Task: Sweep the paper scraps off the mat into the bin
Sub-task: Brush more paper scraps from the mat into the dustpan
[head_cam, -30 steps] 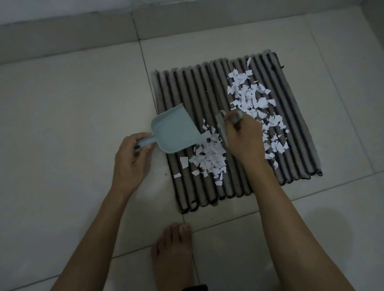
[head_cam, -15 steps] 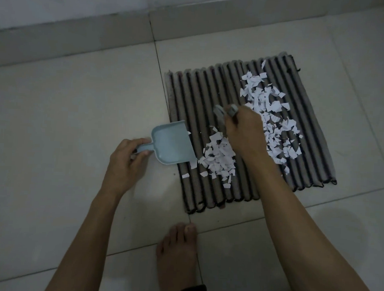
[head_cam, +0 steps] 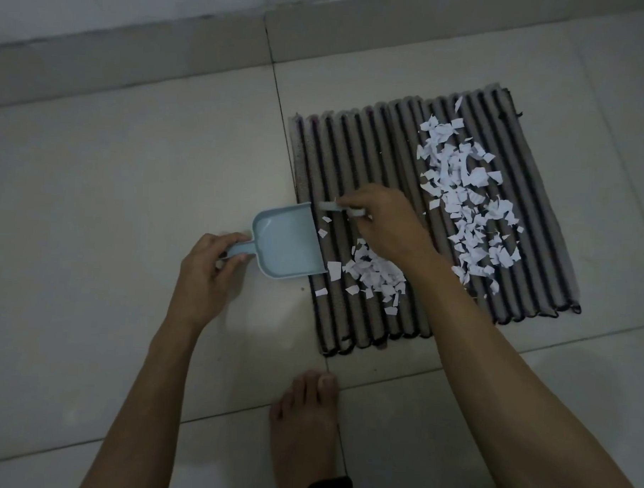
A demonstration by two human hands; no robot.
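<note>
1. Mat (head_cam: pixel 357 160): ribbed, grey-brown with dark grooves, flat on pale floor tiles (head_cam: pixel 131 184), filling the 1 to 3 o'clock part of the view.
2. Paper scraps, large scatter (head_cam: pixel 466 198): white, strewn along the mat's right half, toward 2 o'clock from the hands.
3. Paper scraps, small pile (head_cam: pixel 376 274): heaped on the mat near its front-left part, just at 3 o'clock of the dustpan's mouth; a few loose bits lying between pile and pan.
4. Dustpan (head_cam: pixel 287 242): light blue, small, mouth touching the mat's left edge, handle pointing toward 9 o'clock.
5. Left hand (head_cam: pixel 208 275): fingers and thumb curled round the dustpan handle, gripping it.
6. Right hand (head_cam: pixel 387 224): over the mat, fingers pinching a small pale brush (head_cam: pixel 338 207) that points toward 9 o'clock, its tip just at 12 o'clock of the pan's mouth; blurred, bristles not clear.
7. Bare foot (head_cam: pixel 305 427): on the tiles at 6 o'clock, toes near the mat's front edge.
8. Bin: not seen.
</note>
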